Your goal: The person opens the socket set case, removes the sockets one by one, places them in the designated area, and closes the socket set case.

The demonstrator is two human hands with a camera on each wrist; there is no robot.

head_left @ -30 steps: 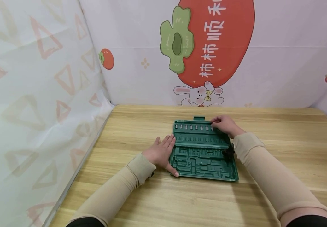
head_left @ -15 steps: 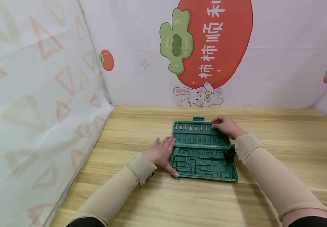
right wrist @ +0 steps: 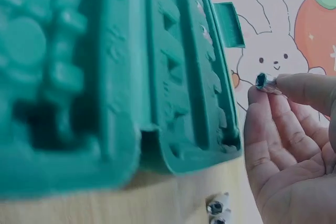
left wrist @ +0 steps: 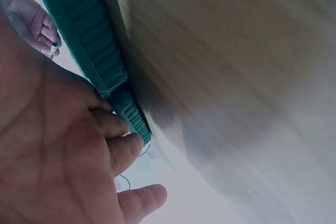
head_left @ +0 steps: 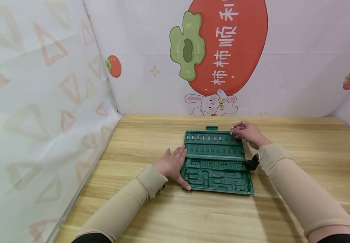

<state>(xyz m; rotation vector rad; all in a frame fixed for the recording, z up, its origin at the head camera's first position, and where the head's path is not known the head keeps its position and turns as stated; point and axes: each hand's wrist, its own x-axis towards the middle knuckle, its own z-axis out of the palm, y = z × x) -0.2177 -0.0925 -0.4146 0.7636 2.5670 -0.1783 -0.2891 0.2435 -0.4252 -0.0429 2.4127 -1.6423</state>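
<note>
An open green plastic tool case [head_left: 217, 155] lies on the wooden table, its moulded slots facing up. Its far row holds several small metal sockets [head_left: 203, 137] toward the left, while the slots at the right end are bare. My left hand [head_left: 170, 165] rests along the case's left edge with fingers and thumb spread. Just over the far right corner, my right hand [head_left: 249, 133] pinches one socket [right wrist: 266, 82] between thumb and fingertips, its hollow end visible in the right wrist view.
In the right wrist view, metal sockets [right wrist: 218, 208] lie on the wooden table [head_left: 150, 216] beside the case. A latch tab [head_left: 212, 128] sticks out from the far edge. Printed fabric walls [head_left: 144, 84] stand behind and to the left.
My right hand has lifted the socket out of the far row's right end and moved it slightly right and away from me. The left hand has stayed in place.
</note>
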